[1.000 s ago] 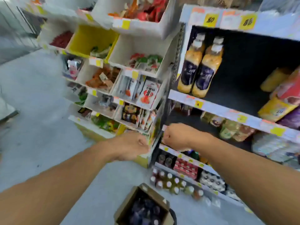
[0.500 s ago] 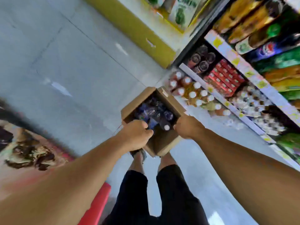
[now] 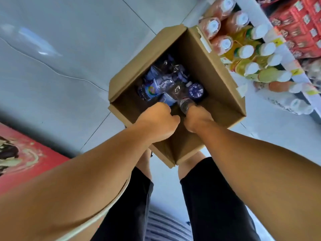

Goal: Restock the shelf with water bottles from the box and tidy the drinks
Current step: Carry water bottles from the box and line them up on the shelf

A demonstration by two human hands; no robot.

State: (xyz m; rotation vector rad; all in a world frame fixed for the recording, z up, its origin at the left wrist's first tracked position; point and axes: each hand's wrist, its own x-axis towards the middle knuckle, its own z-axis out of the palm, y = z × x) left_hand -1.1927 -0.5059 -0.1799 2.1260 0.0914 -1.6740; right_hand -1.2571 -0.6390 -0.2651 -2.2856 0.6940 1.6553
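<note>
An open cardboard box (image 3: 213,70) stands on the floor in front of my feet, with several clear water bottles (image 3: 161,84) lying loose inside. Both hands reach into it. My left hand (image 3: 158,122) is curled around a bottle (image 3: 167,99) at the near side of the pile. My right hand (image 3: 198,119) grips the end of another bottle (image 3: 185,103), which slants up out of the pile. Most of both held bottles is hidden by my fingers.
The bottom shelf edge (image 3: 284,60) runs along the right, fronted by orange and yellow drink bottles (image 3: 243,51) with white caps and red cartons (image 3: 298,23) behind. A red mat (image 3: 26,157) lies at the left. Grey tiled floor (image 3: 69,49) surrounds the box.
The view dropped from the upper shelves to the box on the floor. Both hands went down from shelf height into the box and closed on bottles.
</note>
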